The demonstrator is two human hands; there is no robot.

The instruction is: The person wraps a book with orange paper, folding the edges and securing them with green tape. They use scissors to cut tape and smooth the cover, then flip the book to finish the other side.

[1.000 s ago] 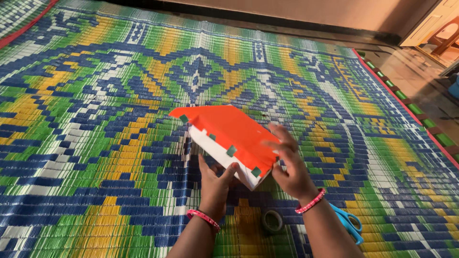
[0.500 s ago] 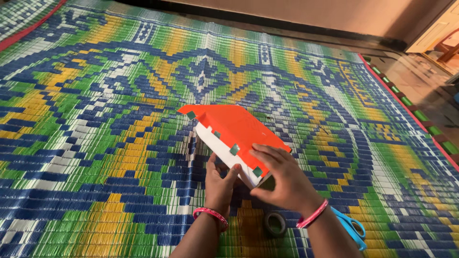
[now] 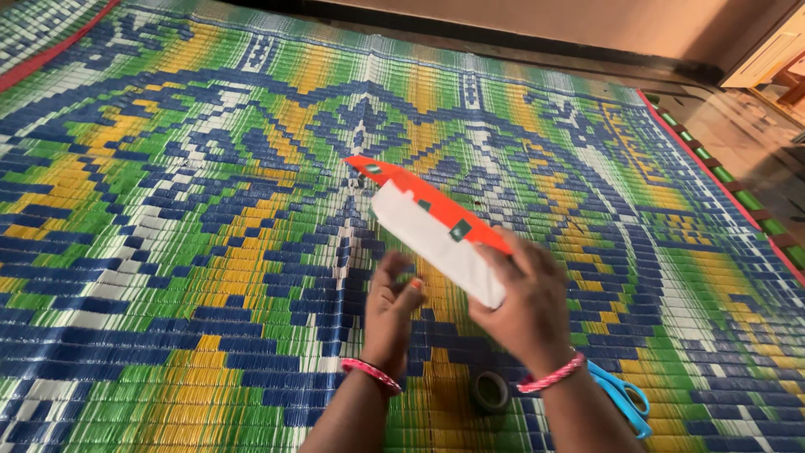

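The right hand is clamped on the near end of a white box with an orange top, tilted above the woven mat; small green tape squares dot its edge. The left hand hovers at its seven o'clock, fingers apart, holding nothing. A tape roll and blue scissors lie at six o'clock.

hands: 2, left hand and right hand
bangles: 2, one pink bangle on the left wrist, one pink bangle on the right wrist
boxes: 1, orange-and-white box
green tape squares showing on the box: 3, e.g.
tape rolls: 1, dark tape roll
scissors: 1 pair, blue-handled scissors
mats: 1, woven patterned mat
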